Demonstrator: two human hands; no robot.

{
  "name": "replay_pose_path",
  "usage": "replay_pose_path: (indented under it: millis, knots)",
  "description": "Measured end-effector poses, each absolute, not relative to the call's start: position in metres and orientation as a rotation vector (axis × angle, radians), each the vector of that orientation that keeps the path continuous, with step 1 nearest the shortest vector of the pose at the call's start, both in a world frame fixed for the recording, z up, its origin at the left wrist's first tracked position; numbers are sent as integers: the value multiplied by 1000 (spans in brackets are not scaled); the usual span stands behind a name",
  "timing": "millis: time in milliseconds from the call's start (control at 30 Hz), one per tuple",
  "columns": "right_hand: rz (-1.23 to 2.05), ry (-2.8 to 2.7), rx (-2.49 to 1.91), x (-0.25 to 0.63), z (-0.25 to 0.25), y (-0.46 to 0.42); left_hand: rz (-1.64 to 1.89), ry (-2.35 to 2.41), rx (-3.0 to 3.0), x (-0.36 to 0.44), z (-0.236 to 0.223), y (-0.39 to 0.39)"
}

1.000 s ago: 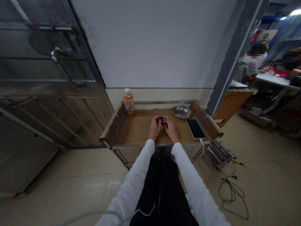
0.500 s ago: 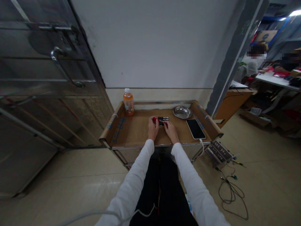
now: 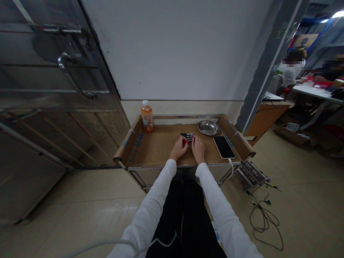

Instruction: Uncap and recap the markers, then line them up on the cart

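My left hand (image 3: 179, 147) has its fingers closed on the red end of a slim red marker (image 3: 186, 141), low over the cardboard-lined cart top. At the marker's right end are the curled fingers of my right hand (image 3: 198, 148), which partly cover it. Just beyond the fingertips, several black markers (image 3: 186, 135) lie side by side, pointing left to right. The red marker is level with their row, on the near side. Whether it touches them is hidden by my fingers.
On the cart (image 3: 156, 152), an orange drink bottle (image 3: 147, 116) stands back left. A shallow metal dish (image 3: 208, 128) sits back right, with a cabled phone (image 3: 224, 147) nearer. Floor right: an electrical box (image 3: 251, 175) and loose cables (image 3: 264, 218). People sit at a far table.
My left hand has shifted right and slightly nearer to me, and my right hand has also moved a little right. The red marker went from slanted over the black ones to alongside them.
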State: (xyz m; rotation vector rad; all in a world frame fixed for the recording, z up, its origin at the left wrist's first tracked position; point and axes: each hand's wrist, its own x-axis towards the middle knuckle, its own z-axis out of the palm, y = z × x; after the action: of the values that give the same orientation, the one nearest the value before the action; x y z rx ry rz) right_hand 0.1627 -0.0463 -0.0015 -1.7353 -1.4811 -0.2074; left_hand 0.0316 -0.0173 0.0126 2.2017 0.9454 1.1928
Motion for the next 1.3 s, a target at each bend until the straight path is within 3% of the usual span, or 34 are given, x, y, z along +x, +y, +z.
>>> replay_pose_path:
  millis: [267,1300]
  knots:
    - [-271,-1435,-1751,162,0,-47,886,1414,2468,37,13,-18]
    - [-171,-1557,-1803,163,-4,-45,899,1293,2568,37,7,-12]
